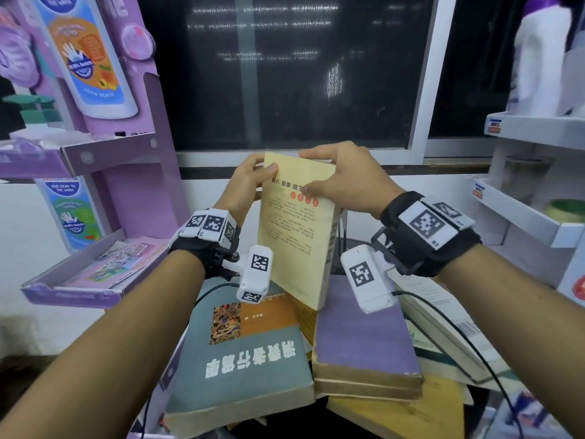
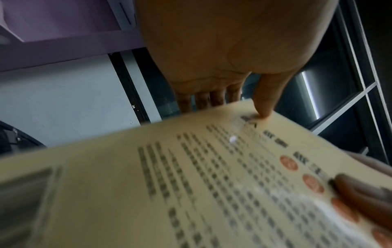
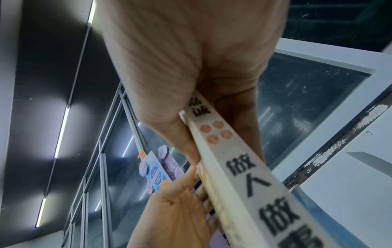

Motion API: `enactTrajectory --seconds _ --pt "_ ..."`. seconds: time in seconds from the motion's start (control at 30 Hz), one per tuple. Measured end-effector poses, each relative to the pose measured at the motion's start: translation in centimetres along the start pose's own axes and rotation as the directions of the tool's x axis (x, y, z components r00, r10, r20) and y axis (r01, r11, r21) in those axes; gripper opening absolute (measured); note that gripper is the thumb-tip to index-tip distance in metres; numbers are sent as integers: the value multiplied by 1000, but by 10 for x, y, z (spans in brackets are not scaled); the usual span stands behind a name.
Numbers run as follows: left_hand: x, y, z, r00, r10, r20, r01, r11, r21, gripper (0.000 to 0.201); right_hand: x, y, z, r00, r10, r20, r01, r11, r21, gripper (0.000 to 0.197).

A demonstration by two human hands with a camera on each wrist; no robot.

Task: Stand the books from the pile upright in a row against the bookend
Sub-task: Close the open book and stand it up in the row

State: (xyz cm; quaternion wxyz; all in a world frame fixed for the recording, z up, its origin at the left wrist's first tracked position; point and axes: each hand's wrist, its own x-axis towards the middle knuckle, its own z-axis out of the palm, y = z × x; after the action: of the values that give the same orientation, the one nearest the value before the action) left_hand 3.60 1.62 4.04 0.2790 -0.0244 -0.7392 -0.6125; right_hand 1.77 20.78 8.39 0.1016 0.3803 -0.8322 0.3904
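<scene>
The cream book (image 1: 296,229) hangs upright below both hands, long axis near vertical, its lower corner just over the pile; the left hand (image 1: 245,182) pinches its top left edge and the right hand (image 1: 340,175) clamps its top right corner. One book is held; about six more lie flat beneath the wrists, among them a grey book (image 1: 250,369) and a purple book (image 1: 364,337), and no bookend can be made out

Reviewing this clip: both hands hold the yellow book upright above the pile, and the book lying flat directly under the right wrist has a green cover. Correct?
Not quite. Both the left hand and the right hand do hold the yellow book upright above the pile, but the flat book under the right wrist has a purple cover, not green. The head view shows it.
</scene>
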Motion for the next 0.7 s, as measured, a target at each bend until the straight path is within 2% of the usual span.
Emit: enactTrajectory --seconds 0.17,0.4,0.47,0.6,0.7 --pt "14 -8 -4 996 -43 -76 47 997 57 27 13 16 -12 995 73 -63 -74 997 -17 51" --pt "37 -41 -11 975 -131 -180 160 975 154 27 43 46 -8 976 157 -151 -170 983 -74 51" --pt "44 -50 -10 969 -179 -172 209 962 175 26 53 53 -2 970 178 -168 -197 975 -101 50" --pt "58 -64 -6 952 -296 -72 305 927 220 27 72 66 17 961 194 -197 -223 966 -132 52" --pt "67 -72 -6 943 -327 -60 331 912 242 29 86 74 31 959 198 -203 -231 961 -154 53"
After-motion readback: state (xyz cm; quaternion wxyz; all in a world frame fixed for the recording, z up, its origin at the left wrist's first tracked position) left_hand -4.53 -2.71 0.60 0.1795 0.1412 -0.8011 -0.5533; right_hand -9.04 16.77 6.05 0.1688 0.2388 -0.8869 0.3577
